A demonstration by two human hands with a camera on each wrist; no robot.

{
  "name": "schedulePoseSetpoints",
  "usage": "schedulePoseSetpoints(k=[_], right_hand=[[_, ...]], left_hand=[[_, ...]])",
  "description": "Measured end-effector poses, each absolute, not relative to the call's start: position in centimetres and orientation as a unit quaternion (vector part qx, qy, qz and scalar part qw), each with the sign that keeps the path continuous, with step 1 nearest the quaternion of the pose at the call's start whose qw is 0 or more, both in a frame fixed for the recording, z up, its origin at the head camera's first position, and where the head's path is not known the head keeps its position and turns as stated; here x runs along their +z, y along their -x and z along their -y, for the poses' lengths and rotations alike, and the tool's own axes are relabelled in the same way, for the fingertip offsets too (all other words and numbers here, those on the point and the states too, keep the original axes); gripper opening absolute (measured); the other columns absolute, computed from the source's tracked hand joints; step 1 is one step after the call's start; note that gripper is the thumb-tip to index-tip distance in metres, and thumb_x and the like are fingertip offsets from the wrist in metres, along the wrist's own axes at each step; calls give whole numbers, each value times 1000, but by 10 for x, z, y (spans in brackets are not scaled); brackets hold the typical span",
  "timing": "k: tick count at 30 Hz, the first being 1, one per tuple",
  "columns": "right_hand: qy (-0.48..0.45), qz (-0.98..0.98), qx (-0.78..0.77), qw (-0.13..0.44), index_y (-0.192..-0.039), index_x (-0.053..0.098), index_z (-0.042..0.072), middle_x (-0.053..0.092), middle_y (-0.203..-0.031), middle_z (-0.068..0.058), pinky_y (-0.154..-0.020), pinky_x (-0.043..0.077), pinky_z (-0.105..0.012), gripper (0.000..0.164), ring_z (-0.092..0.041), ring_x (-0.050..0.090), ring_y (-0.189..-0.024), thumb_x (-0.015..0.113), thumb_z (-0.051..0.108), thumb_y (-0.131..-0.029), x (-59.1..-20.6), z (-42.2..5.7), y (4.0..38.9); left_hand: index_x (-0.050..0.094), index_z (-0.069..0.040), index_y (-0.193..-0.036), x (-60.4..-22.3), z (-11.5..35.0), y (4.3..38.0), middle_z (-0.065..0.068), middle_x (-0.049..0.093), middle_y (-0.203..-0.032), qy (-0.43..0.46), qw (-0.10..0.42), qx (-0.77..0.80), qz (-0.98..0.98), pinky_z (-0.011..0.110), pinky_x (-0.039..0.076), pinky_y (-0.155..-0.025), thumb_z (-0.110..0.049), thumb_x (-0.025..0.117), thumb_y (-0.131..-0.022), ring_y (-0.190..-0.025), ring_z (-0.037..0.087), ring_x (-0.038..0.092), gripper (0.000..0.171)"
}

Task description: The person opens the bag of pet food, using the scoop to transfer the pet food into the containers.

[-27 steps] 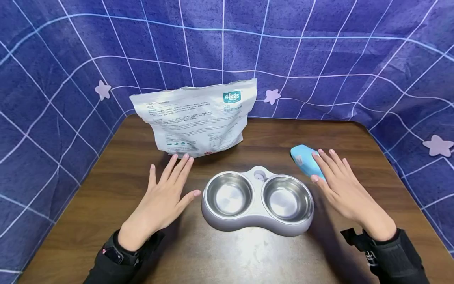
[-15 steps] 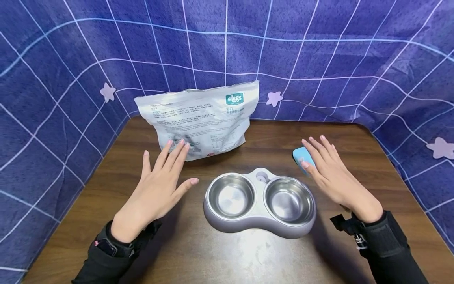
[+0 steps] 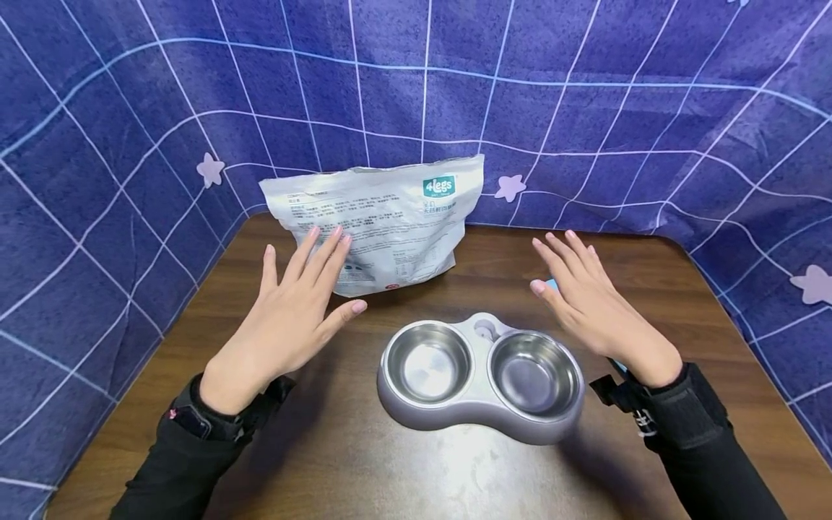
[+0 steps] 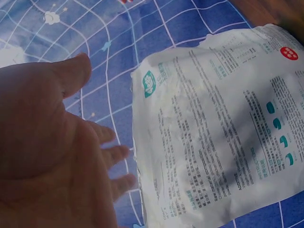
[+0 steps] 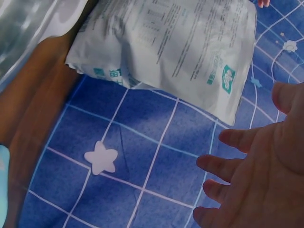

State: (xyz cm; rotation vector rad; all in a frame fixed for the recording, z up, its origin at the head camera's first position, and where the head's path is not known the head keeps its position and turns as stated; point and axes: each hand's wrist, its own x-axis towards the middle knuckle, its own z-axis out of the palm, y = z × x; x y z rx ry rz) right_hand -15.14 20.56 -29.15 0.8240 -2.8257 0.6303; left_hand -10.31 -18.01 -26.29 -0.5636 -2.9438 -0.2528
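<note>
My left hand [image 3: 279, 321] is held in the air with straight, spread fingers, its fingertips overlapping the white pet food bag [image 3: 406, 231] in the head view. In the left wrist view the bag [image 4: 213, 128] stands just beyond those fingers. My right hand [image 3: 588, 303] hovers likewise at the right, fingers extended and holding nothing. Behind it lies a light-blue object [image 3: 552, 284], nearly all hidden in the head view; its edge [image 5: 4, 185] shows in the right wrist view. Between the hands sits a grey double pet bowl [image 3: 481, 383] with two steel dishes.
A brown wooden table [image 3: 364, 469] carries everything. Behind and beside it hangs a blue gridded cloth [image 3: 390, 94] with pale stars, such as the star [image 3: 510, 188] right of the bag. Dark cuffs with straps surround both wrists.
Both hands have risen up the head view, the left now overlapping the bag. The right hand has also shifted left, covering most of the light-blue object. Bag and bowl stay put.
</note>
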Motion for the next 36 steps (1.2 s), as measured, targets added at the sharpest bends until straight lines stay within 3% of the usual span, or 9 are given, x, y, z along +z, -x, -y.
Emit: schedulePoseSetpoints(k=[18,22,28,36], right_hand=[[-300,935,177,73,-163,24,2,19,-168,-27,-126,-3,-60,62,-43,2,-158,38,35,-112,-266,-167,174],[-317,928,170,102,-161,28,1,27,-164,-27,-127,5,-60,60,-44,12,-156,43,31,-111,-260,-157,176],[-323,924,165,123,-160,31,2,43,-148,-28,-119,24,-60,58,-48,31,-142,45,29,-111,-250,-143,177],[-324,926,157,117,-158,36,3,51,-134,-26,-109,33,-58,56,-46,40,-128,42,33,-112,-238,-124,181]], left_hand=[[9,-8,-166,-229,195,144,11,6,-174,229,112,-85,963,67,-10,-122,-39,48,-109,-160,31,-4,76],[10,-9,-166,-221,194,157,10,7,-174,248,128,-81,957,65,-10,-123,-37,48,-109,-161,30,-3,74],[23,-6,-164,-206,194,176,12,20,-171,274,160,-63,946,67,-8,-122,-33,51,-108,-160,31,5,68],[44,-7,-155,-180,187,196,13,47,-159,290,149,-30,945,67,-6,-123,-29,43,-112,-156,31,24,49]])
